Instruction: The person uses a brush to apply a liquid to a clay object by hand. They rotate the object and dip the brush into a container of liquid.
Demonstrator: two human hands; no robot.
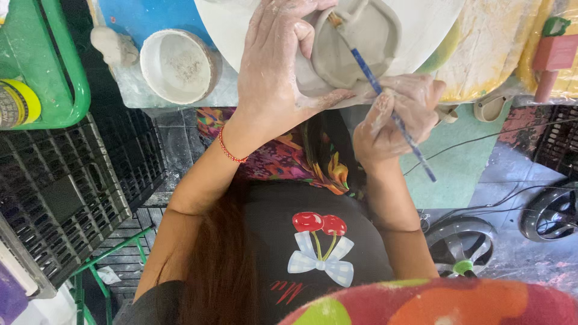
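Observation:
My left hand point(274, 66), smeared with clay and wearing a red thread bracelet, grips the side of a grey clay piece point(355, 45) that rests on a white round board point(241, 24). My right hand point(397, 117), also clay-covered, holds a thin blue-handled brush point(385, 99). The brush tip touches the upper left rim of the clay piece. Both hands sit at the near edge of the worktable, above my lap.
A white bowl point(177, 66) with clay residue and a small clay lump point(114, 45) sit on the blue table to the left. Black plastic crates point(66, 186) and a green frame point(54, 66) stand at the left. Cables and fans point(551, 213) lie on the floor right.

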